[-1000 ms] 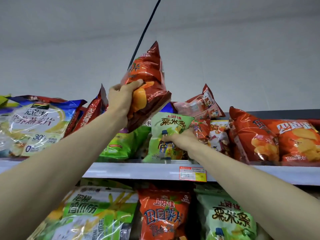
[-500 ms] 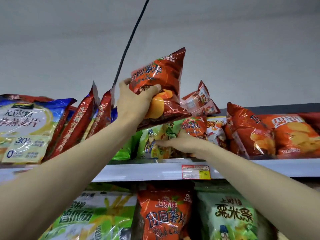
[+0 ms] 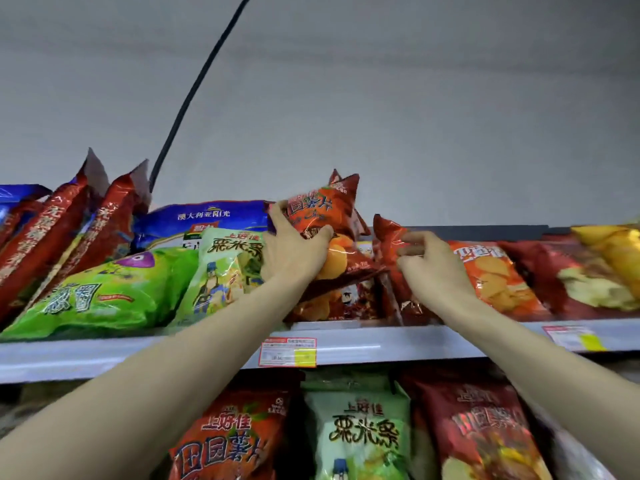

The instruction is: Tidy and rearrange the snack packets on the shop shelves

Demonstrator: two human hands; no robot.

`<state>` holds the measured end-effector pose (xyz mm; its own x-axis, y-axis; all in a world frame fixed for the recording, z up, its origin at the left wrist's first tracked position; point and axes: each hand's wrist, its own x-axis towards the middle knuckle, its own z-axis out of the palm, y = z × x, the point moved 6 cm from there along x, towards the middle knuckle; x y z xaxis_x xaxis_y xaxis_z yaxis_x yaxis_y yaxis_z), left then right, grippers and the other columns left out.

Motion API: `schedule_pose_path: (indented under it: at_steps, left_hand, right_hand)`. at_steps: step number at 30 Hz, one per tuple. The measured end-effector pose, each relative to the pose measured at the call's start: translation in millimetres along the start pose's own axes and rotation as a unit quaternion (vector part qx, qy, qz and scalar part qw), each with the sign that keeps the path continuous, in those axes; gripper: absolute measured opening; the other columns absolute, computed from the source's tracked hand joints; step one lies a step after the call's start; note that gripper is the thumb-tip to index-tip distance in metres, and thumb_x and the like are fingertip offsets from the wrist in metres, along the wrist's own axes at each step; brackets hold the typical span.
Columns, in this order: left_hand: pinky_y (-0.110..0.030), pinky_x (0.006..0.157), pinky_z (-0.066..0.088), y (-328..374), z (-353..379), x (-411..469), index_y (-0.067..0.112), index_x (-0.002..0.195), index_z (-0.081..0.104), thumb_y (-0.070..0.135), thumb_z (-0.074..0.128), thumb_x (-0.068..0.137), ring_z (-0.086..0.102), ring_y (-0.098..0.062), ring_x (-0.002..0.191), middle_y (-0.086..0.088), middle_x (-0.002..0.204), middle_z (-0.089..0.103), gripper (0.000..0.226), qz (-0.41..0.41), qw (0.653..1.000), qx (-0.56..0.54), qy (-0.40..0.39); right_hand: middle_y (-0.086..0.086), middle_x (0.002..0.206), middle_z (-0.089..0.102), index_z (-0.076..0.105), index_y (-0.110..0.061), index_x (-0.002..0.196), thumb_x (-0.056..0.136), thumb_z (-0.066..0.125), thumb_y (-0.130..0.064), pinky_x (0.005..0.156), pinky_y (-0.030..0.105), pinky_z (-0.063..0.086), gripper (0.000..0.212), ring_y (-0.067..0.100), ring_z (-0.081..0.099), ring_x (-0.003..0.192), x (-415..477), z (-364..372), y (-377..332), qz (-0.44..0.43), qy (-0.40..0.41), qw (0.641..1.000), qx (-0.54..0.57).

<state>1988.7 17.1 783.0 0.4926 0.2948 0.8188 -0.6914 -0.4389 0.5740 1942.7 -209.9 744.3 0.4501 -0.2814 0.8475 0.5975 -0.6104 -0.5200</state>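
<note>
Top shelf (image 3: 381, 344), packets crowded.
Now lowered onto the row, red packet (image 3: 322, 209) clamped in left hand (image 3: 294, 258); right hand (image 3: 436, 271) grip unclear.

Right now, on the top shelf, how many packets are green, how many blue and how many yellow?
Green: 2, the bright green packet and the pale green packet
Blue: 2, the blue packet with white lettering and the blue packet at the left edge
Yellow: 1, the yellow packet at far right
Total: 5
</note>
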Motion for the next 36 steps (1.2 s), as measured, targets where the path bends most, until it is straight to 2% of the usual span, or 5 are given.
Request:
schedule_pose_path:
  at_steps: [14, 18, 25, 30, 36]
  left_hand:
    - [-0.059, 0.122, 0.026, -17.4, 55.0, -20.9, 0.029, 0.165, -0.012, 0.073, 0.071, 0.083, 0.019, -0.049, 0.154, -0.015, 0.172, -0.012, 0.124, -0.046, 0.951, 0.28, -0.121]
    - [-0.058, 0.126, 0.022, -13.7, 31.9, -22.9, 0.028, 0.166, 0.003, 0.074, 0.066, 0.086, 0.02, -0.049, 0.154, -0.016, 0.169, 0.004, 0.112, -0.023, 0.961, 0.231, -0.148]
    - [-0.049, 0.108, 0.046, -2.8, -99.1, -4.0, 0.029, 0.144, 0.048, 0.053, 0.07, 0.084, 0.051, -0.037, 0.128, -0.012, 0.139, 0.044, 0.068, 0.107, 0.948, 0.297, -0.046]
    - [-0.052, 0.107, 0.047, -63.2, -210.6, 38.9, 0.017, 0.147, 0.045, 0.062, 0.071, 0.073, 0.05, -0.046, 0.128, -0.024, 0.138, 0.053, 0.09, -0.051, 0.9, 0.432, 0.024]
    - [-0.044, 0.114, 0.041, -120.3, -233.1, 51.2, 0.012, 0.156, 0.041, 0.088, 0.082, 0.05, 0.053, -0.038, 0.136, -0.015, 0.153, 0.053, 0.137, -0.151, 0.929, 0.33, -0.077]
  right_hand:
    - [0.012, 0.167, 0.02, 0.007, -0.022, 0.163, 0.087, 0.062, -0.061, 0.119, 0.055, 0.031, 0.101, 0.039, 0.029, 0.149, 21.1, 3.6, 55.2, -0.001, -0.051, 0.978, -0.203]
    - [0.015, 0.161, 0.034, 0.006, -0.024, 0.162, 0.062, 0.054, -0.069, 0.116, 0.055, 0.037, 0.119, 0.041, 0.049, 0.136, 38.0, -0.6, 69.4, 0.099, -0.063, 0.986, -0.121]
    - [0.017, 0.156, 0.04, 0.007, -0.022, 0.161, 0.08, 0.074, -0.057, 0.116, 0.058, 0.037, 0.111, 0.042, 0.045, 0.139, 51.2, 2.5, 84.8, 0.111, -0.074, 0.985, -0.106]
    - [0.012, 0.11, 0.073, 0.013, -0.01, 0.156, 0.075, 0.09, -0.039, 0.099, 0.043, 0.051, 0.116, 0.029, 0.068, 0.091, 62.3, 3.2, 88.2, 0.182, -0.109, 0.976, -0.04]
    - [0.015, 0.135, 0.062, 0.043, -0.01, 0.144, 0.035, 0.093, -0.067, 0.098, 0.045, 0.053, 0.133, 0.038, 0.062, 0.117, 62.2, 4.4, 91.2, 0.184, -0.06, 0.977, -0.091]
